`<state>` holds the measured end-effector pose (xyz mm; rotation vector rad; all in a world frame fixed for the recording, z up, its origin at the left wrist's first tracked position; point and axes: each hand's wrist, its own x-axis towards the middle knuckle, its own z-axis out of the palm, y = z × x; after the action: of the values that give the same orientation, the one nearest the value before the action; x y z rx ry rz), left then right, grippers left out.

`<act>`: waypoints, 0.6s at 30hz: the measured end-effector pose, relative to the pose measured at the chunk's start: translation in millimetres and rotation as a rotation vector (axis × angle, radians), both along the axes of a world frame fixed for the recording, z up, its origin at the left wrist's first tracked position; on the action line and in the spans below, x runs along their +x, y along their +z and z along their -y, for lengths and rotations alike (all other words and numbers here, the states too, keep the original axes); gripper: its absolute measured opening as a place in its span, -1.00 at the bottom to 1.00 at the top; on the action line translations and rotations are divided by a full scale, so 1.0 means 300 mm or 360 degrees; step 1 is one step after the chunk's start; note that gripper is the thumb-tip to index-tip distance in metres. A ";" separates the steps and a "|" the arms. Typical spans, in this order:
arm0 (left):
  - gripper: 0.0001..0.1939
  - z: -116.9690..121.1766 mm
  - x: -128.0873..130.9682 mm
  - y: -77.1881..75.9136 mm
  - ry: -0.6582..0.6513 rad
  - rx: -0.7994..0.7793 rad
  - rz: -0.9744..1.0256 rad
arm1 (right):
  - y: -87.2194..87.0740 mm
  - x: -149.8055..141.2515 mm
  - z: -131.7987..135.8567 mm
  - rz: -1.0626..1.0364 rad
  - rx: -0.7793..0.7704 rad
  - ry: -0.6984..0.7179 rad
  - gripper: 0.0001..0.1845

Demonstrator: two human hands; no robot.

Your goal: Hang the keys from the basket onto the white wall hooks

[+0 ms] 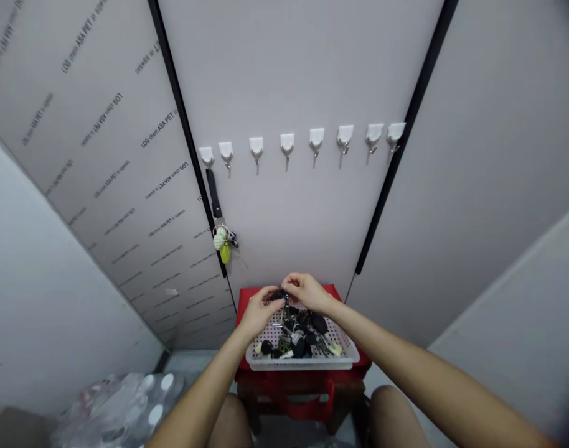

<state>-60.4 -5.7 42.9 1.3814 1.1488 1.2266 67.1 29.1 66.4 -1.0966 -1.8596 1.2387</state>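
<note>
My left hand [262, 310] and my right hand [307, 290] meet above the far side of a white perforated plastic basket [303, 364]. Between their fingertips is a small dark keychain [281, 295], with metal bits hanging under it; its details are too small to make out. Both hands are closed in a pinch. Below them in the basket lies a heap of keys [299, 336], many with black heads, some with pale yellow tags.
A red cloth-covered stool [247, 373] carries the basket. Several white adhesive hooks [287, 142] run along the grey wall panel. From the leftmost hook hangs a black strap [213, 193] with keys and green charms [223, 244]. Plastic-wrapped bottles [126, 407] stand at lower left.
</note>
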 end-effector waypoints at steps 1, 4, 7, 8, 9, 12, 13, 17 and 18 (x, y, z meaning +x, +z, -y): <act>-0.69 0.001 0.003 0.008 -0.0046 -0.0015 0.0048 | 0.006 -0.004 0.003 -0.0007 -0.0012 0.0000 -0.85; -0.71 0.008 0.011 0.023 -0.0142 -0.0164 0.0213 | 0.018 -0.015 0.006 -0.0029 0.0027 -0.0013 -0.83; -0.74 0.013 0.009 0.027 -0.0047 -0.0358 0.0523 | 0.016 -0.017 0.006 -0.0125 0.0124 -0.0165 -0.80; -0.76 0.014 0.005 0.028 -0.0004 -0.0385 0.0653 | 0.012 -0.015 0.008 -0.0167 0.0136 -0.0196 -0.79; -0.78 0.013 0.001 0.031 0.0030 -0.0392 0.0771 | 0.007 -0.013 0.010 -0.0196 0.0135 -0.0189 -0.79; -0.79 0.015 -0.012 0.051 -0.0001 -0.0419 0.0951 | -0.005 -0.009 0.018 -0.0144 0.0125 -0.0064 -0.68; -0.78 0.017 -0.015 0.061 -0.0036 -0.0434 0.0966 | -0.006 -0.010 0.020 -0.0107 0.0141 -0.0042 -0.64; -0.75 0.020 -0.027 0.100 -0.0107 -0.0424 0.0926 | 0.028 -0.016 0.014 -0.0109 0.0140 0.0107 -0.71; -0.75 0.019 -0.033 0.105 -0.0100 -0.0419 0.0864 | 0.045 -0.017 0.009 -0.0116 0.0128 0.0124 -0.74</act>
<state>-70.2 -11.2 74.3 0.8101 0.8370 1.2504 61.9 26.3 79.9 -0.9319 -1.8956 1.2200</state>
